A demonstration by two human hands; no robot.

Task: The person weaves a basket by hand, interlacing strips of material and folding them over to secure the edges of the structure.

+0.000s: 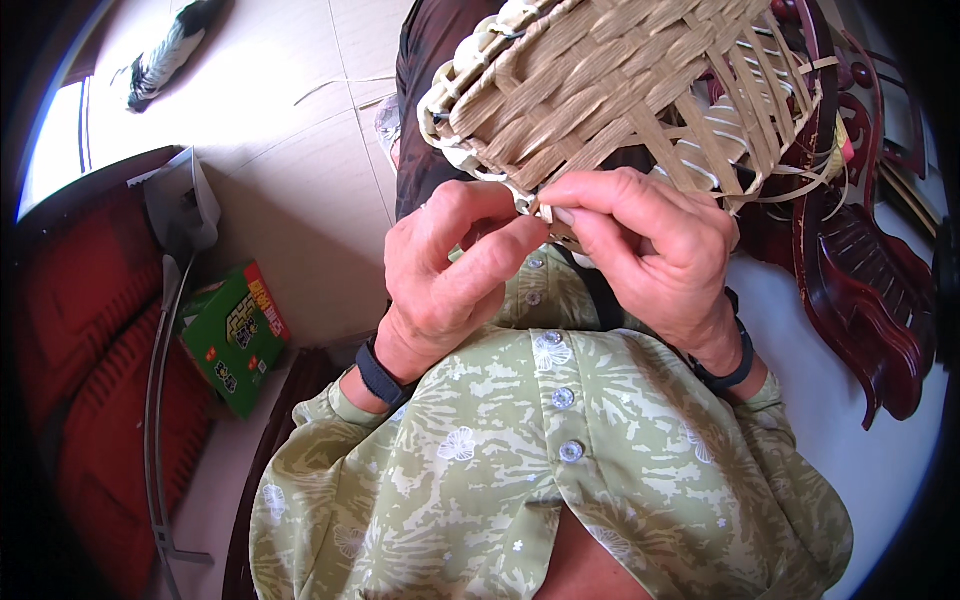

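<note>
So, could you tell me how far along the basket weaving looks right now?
The basket body is mostly woven tight, and part of the rim is bound. The left hand and right hand pinch a strip at the rim. Loose strips at the right edge remain unwoven.

Woven basket (620, 80): flat strips of pale tan plant fibre, matt and slightly rough, with loose strip ends at one side; its rim is bound in a smoother, cream-coloured wrapping; shirt (560, 470): thin green printed cloth, matt, closed with glossy translucent plastic buttons; wristbands: dark, smooth, rubber-like; carved chair (860, 290): dark red wood with a glossy lacquered finish; box (237, 335): printed green cardboard, faintly shiny; floor (290, 150): pale, smooth tiles with a dull sheen.
</note>
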